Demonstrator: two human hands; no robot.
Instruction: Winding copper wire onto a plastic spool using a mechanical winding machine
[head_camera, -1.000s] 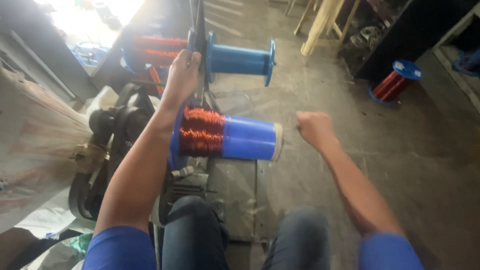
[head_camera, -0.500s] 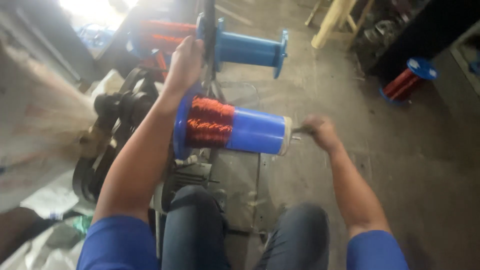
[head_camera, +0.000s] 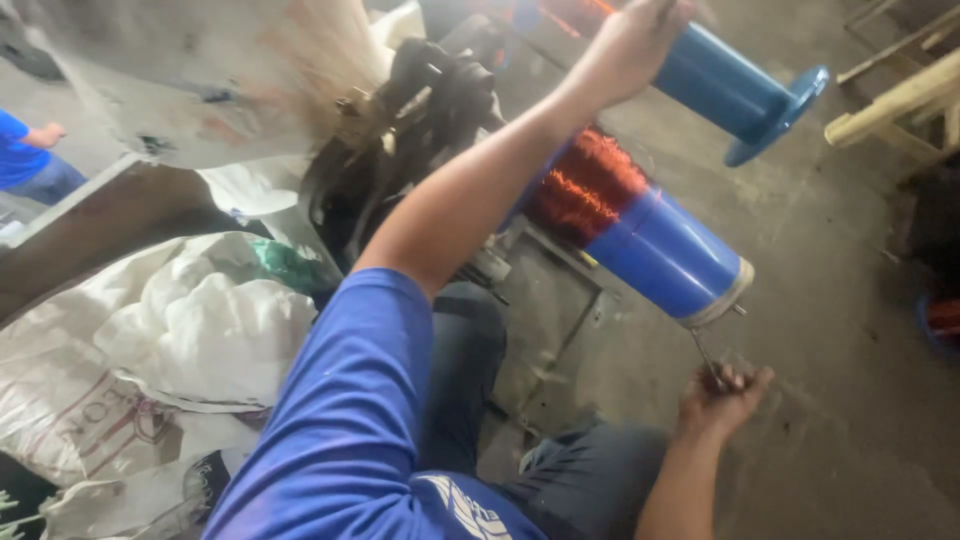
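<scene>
grey concrete floor (head_camera: 820, 300) lay under a winding rig. a blue spool (head_camera: 640, 225), partly wound with copper wire (head_camera: 580, 190), sat mid-frame. below its near end the right hand (head_camera: 722, 398) was closed round a thin crank handle (head_camera: 706, 358); above it the left hand (head_camera: 632, 45) gripped an upper blue spool (head_camera: 740, 90). winding looked underway; steady cranking seemed called for next. white sacks (head_camera: 200, 340) lay left of the spool.

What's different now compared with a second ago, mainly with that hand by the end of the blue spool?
The right hand, a free fist beside the spool a second ago, has dropped below the blue spool and closed on a thin metal crank at its end. The view has also tilted. The left hand stays raised by the upper blue spool; copper wire remains wound on.
</scene>
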